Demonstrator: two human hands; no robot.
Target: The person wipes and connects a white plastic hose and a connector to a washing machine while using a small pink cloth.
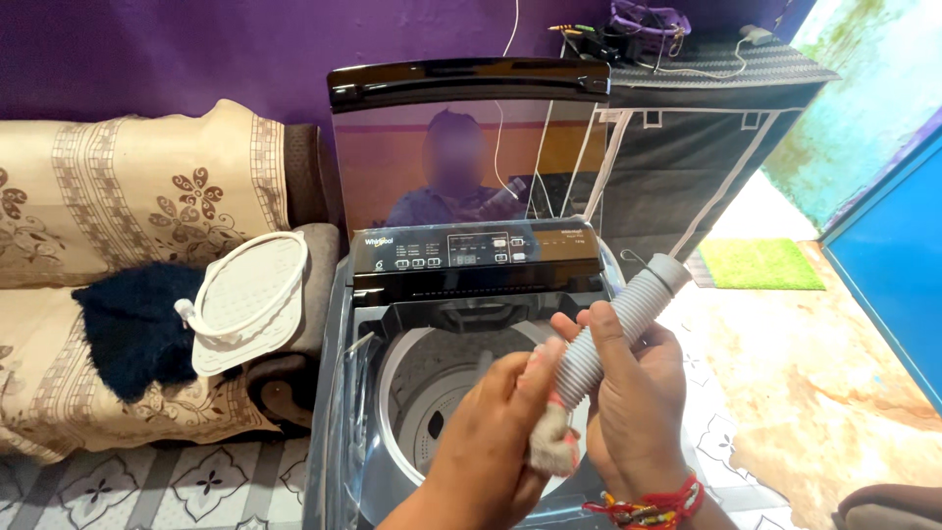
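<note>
Grey ribbed hose (620, 329) gripped over an open washer (471, 393).
Right hand (633, 397) is closed round the hose's middle; left hand (491, 442) pinches a frayed cloth (552, 442) at its lower end. Black panel (476, 250) with white labels sits behind the drum.

A single head-worn camera looks steeply down and forward from close above the washing machine (461, 294). It faces the purple wall (147, 49). No second view shares the scene.
</note>
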